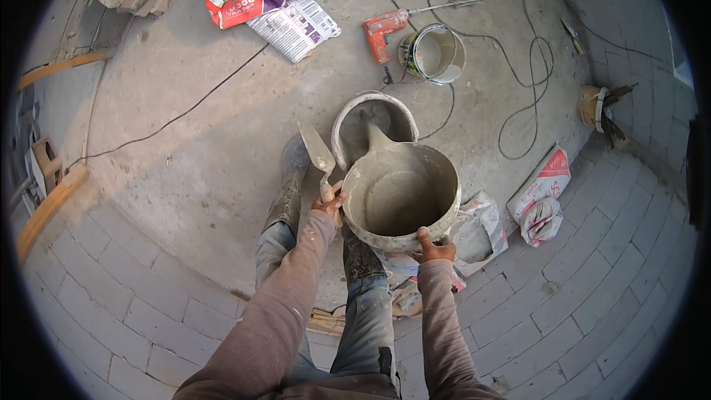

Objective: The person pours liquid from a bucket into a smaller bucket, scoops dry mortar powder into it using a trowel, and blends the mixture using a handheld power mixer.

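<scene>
My left hand [330, 206] is closed round the handle of a trowel [318, 151], its blade pointing away from me, and rests against the side of a mortar-coated bucket [404, 243]. My right hand [434, 249] grips the near rim of the same bucket, thumb on top. The bucket is tilted away from me, and grey wet mortar [379, 138] runs over its far lip. It falls into a second bucket [409, 115] standing on the floor just beyond, partly hidden by the held one.
A red drill [380, 35] with a mixing paddle lies near a metal tin [457, 55]. Black cables [535, 96] loop across the floor. Mortar bags [295, 28] lie at the top, others [539, 192] at right. Block walls [148, 311] curve round the near side.
</scene>
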